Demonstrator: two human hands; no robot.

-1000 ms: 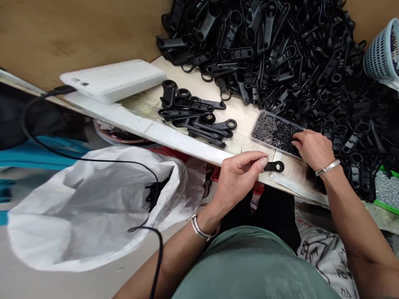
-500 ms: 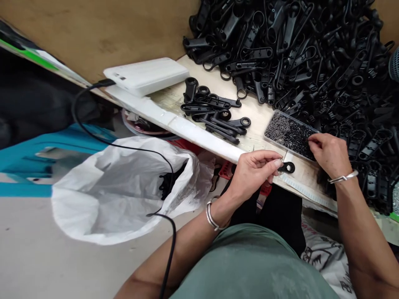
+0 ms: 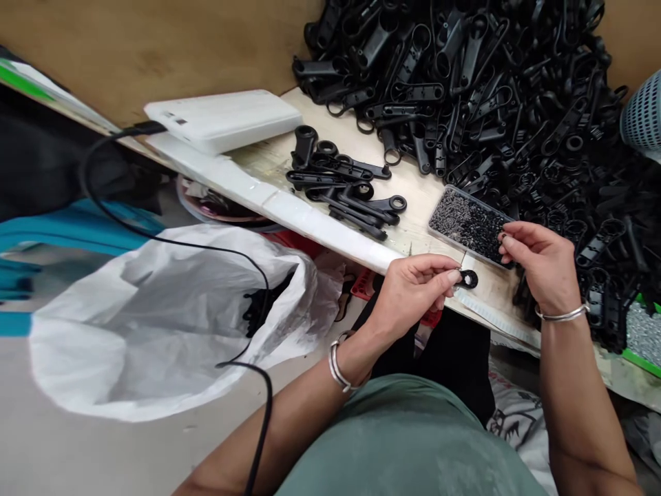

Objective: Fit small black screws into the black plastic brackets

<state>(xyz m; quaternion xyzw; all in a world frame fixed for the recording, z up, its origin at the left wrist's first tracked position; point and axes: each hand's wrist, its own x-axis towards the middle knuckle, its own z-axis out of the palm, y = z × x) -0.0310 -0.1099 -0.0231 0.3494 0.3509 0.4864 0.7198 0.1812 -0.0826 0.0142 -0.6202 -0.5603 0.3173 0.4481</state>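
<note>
My left hand (image 3: 421, 286) pinches a black plastic part (image 3: 469, 278) over the table's front edge; its ringed end sticks out past the fingertips and the rest is hidden by the hand. Thumb and forefinger of my right hand (image 3: 544, 258) are pressed together at the near right corner of a clear tray (image 3: 438, 233). A tiny dark piece shows at those fingertips, too small to name surely. Small black and grey pieces (image 3: 467, 219) fill the tray. Left of it lies a small group of black plastic arms (image 3: 351, 182) with ringed ends.
A large heap of black plastic parts (image 3: 465, 76) covers the back and right. A white power bank (image 3: 222, 120) with a black cable (image 3: 206, 242) sits at the left edge. Below hangs an open white sack (image 3: 144, 331). At right are a blue basket (image 3: 643, 114) and a green-edged tray (image 3: 643, 334).
My right hand has lifted from the pieces in the tray to its corner, fingertips pinched and turned toward my left hand. The left hand still holds its part. The view has shifted slightly.
</note>
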